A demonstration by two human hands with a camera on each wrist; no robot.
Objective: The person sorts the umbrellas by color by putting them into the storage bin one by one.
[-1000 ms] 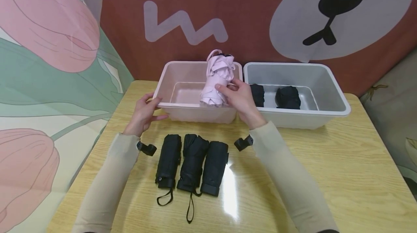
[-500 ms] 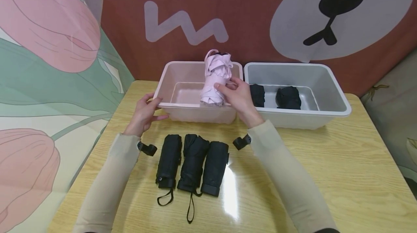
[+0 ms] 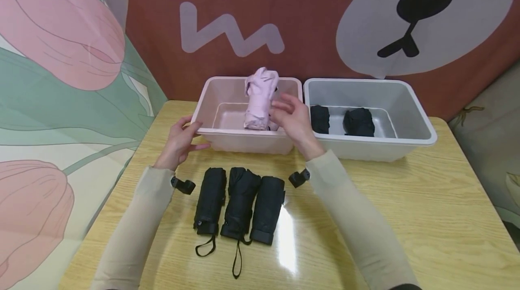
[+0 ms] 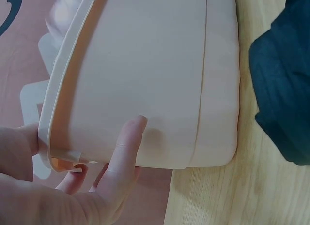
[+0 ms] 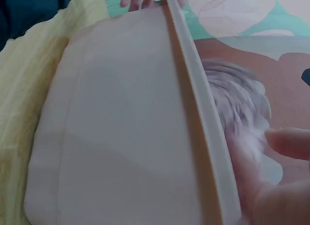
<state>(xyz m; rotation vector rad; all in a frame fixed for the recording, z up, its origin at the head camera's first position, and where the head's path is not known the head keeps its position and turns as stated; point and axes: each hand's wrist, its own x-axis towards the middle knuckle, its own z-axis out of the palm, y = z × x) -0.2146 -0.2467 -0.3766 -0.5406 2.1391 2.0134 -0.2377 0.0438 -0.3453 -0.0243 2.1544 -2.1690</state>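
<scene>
A folded light-pink umbrella (image 3: 260,100) leans upright in the pink bin (image 3: 227,131), its top above the back rim. My right hand (image 3: 298,121) is just right of it, fingers spread and thumb apart; whether a fingertip still touches is unclear. In the right wrist view the umbrella (image 5: 237,97) is blurred. A bit of pink fabric shows by its lower end. My left hand (image 3: 175,142) holds the bin's front left corner; in the left wrist view one finger (image 4: 128,142) lies against the outer wall. Three folded black umbrellas (image 3: 239,202) lie side by side before the bin.
A grey bin (image 3: 406,138) stands to the right of the pink one, with two black folded umbrellas (image 3: 359,122) in it. Both bins stand near the back edge of the wooden table (image 3: 426,218). A patterned cloth backdrop (image 3: 308,15) rises behind.
The pink umbrella has shifted left and turned, its strap loop now out of sight. My right hand has moved slightly left and loosened from it. The left hand has stayed on the bin corner.
</scene>
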